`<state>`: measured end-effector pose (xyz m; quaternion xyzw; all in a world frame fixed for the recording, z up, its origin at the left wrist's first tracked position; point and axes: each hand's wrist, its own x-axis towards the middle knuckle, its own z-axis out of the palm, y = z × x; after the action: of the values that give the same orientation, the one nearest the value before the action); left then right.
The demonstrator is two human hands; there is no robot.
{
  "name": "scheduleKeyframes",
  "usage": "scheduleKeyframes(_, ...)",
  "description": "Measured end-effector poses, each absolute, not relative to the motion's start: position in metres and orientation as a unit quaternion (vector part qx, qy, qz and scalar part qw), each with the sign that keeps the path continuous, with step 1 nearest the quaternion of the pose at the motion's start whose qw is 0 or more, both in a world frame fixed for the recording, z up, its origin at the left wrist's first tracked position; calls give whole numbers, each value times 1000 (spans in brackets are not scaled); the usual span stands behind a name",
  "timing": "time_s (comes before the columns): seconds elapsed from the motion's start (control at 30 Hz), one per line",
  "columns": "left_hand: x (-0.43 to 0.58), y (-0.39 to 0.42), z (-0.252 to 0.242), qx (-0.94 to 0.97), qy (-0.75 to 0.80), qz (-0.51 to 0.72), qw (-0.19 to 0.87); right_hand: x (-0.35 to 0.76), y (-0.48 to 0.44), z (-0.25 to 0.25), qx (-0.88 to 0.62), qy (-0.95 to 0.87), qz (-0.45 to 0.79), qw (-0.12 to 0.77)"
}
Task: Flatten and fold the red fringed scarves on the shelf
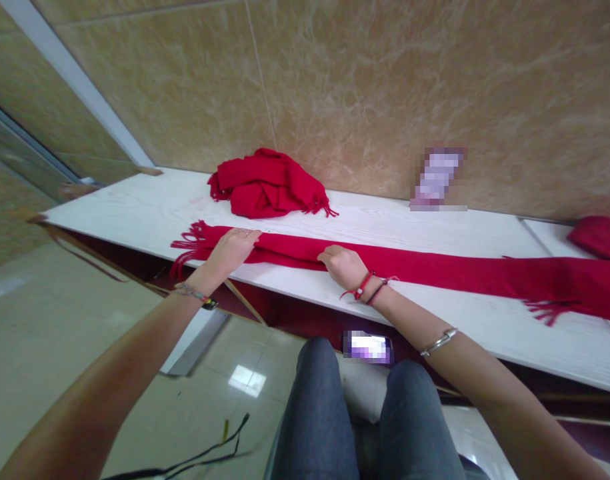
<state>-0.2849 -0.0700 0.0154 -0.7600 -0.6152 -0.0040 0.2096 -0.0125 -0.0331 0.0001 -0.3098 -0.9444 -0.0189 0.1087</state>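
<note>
A long red scarf (435,267) with fringed ends lies stretched along a white table (149,207). My left hand (233,248) rests flat on the scarf near its left fringed end, fingers extended. My right hand (343,262) sits on the scarf's near edge further right, its fingers curled down onto the cloth in a pinch. Cord bracelets circle both wrists, and a metal bangle sits on my right forearm.
A pile of folded red scarves (267,183) lies at the back by the tiled wall. Another red cloth (599,237) sits at the far right. A blurred object (437,177) leans on the wall. A phone (369,347) rests by my knees.
</note>
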Motion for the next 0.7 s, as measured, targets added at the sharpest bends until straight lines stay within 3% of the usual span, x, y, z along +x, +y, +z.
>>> scheduleKeyframes(0.43, -280, -84, 13, -772, -592, 41, 230, -10, -23, -8, -295, -940, -2, 170)
scheduleKeyframes(0.7, -288, -83, 10, -826, -540, 11, 163, -1, -26, 0, -294, -946, -37, 134)
